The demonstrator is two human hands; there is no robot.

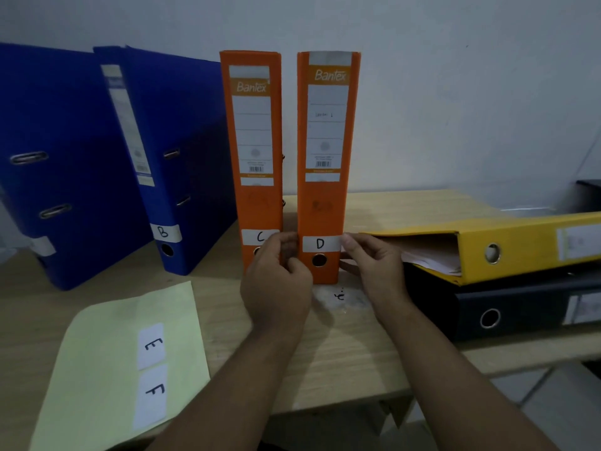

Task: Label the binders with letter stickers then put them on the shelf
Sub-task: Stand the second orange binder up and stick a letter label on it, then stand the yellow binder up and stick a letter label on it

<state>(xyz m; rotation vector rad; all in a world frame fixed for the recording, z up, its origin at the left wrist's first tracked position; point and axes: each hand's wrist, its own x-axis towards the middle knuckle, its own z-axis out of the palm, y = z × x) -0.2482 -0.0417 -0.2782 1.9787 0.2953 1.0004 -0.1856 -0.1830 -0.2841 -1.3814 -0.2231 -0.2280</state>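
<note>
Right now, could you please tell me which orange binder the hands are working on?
The orange binder marked D: the left hand and right hand pinch the ends of its D sticker. Its orange neighbour carries C.

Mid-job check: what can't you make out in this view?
Head view:
- Leftmost sticker: blurred, letter unreadable.
- D sticker ends: under fingertips of left hand and right hand.
- C sticker, right end: behind left hand.
- Yellow binder, black binder: spines cut off at right edge.
- Spine small print: too small.
</note>
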